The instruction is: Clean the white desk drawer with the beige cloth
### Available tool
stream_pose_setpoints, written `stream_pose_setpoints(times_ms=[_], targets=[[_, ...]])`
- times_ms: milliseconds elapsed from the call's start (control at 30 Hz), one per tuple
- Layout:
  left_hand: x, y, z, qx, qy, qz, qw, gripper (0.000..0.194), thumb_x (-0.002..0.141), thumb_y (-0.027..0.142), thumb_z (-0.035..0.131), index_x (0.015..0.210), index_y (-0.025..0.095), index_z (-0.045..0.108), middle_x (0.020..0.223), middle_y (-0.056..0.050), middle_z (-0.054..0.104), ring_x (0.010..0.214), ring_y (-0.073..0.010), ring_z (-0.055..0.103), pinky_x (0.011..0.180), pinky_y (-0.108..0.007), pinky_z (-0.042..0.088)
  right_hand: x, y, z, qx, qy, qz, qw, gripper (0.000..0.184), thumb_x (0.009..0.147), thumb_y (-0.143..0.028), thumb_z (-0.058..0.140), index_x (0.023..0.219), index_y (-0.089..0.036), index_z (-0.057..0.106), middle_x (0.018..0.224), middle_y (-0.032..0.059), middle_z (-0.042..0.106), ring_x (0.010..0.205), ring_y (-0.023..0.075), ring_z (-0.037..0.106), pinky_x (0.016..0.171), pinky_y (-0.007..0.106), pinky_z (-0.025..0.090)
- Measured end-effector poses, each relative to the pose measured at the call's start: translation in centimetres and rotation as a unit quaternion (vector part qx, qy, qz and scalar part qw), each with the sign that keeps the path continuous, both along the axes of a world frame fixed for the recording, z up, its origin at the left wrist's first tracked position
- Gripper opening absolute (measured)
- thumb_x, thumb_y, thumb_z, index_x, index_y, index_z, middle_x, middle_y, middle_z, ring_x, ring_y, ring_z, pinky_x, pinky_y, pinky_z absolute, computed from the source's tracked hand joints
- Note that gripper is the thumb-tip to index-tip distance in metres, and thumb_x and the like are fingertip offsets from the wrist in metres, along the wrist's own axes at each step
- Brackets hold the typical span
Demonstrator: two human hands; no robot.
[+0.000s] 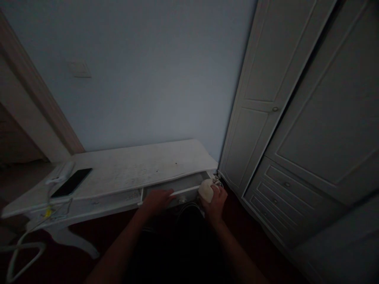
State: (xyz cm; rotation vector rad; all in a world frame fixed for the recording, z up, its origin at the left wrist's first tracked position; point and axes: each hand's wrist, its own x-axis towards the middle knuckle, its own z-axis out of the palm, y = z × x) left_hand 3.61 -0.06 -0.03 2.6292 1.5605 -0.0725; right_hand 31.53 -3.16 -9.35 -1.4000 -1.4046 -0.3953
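A white drawer is pulled partway out of the white table. My left hand is closed over the top edge of the drawer's front, left of its knob. Near the drawer's right end, my right hand grips a rounded, off-white bundle that looks like a cloth. The bundle rests against the drawer front. Dim light and my fingers hide part of it. The visible part of the drawer's inside is grey and shaded.
A dark phone lies on the table's left end beside a white box-shaped device. A pale cable hangs off that side. On the right stands a tall white wardrobe. A light switch is on the blue wall.
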Motion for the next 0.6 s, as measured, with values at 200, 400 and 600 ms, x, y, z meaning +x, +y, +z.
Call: stream_pose_setpoints(times_ms=[200,400,600], targets=[[-0.5,0.6,0.3,0.003,0.005,-0.01,1.0,0.048,0.106,0.056,0.032,0.129,0.03,0.066,0.11,-0.012,0.079,0.103,-0.0321,0.075,0.085,-0.038,0.053,-4.8,-1.1,-2.3,-0.013,-0.066,0.165,0.984,0.051,0.075,-0.028,0.075,0.123,-0.023,0.056,0.124,0.012,0.049,0.115,0.0314,0.049,0.097,0.048,0.047],[-0.5,1.3,0.1,-0.001,-0.002,-0.006,1.0,0.05,0.106,0.057,0.03,0.123,0.028,0.068,0.108,-0.011,0.079,0.102,-0.0323,0.074,0.086,-0.039,0.053,-0.2,0.4,-1.9,-0.035,0.139,0.037,0.989,0.054,0.078,-0.039,0.073,0.124,-0.019,0.054,0.121,0.0133,0.049,0.113,0.0325,0.051,0.099,0.051,0.045],[-0.5,1.5,0.2,-0.008,-0.012,-0.008,1.0,0.055,0.105,0.061,0.027,0.121,0.029,0.068,0.107,-0.01,0.079,0.101,-0.0317,0.074,0.085,-0.038,0.052,-4.8,1.7,-1.2,-0.045,0.443,-0.096,0.89,0.069,0.069,-0.05,0.074,0.125,-0.015,0.054,0.116,0.0151,0.055,0.107,0.0327,0.056,0.097,0.049,0.048]])
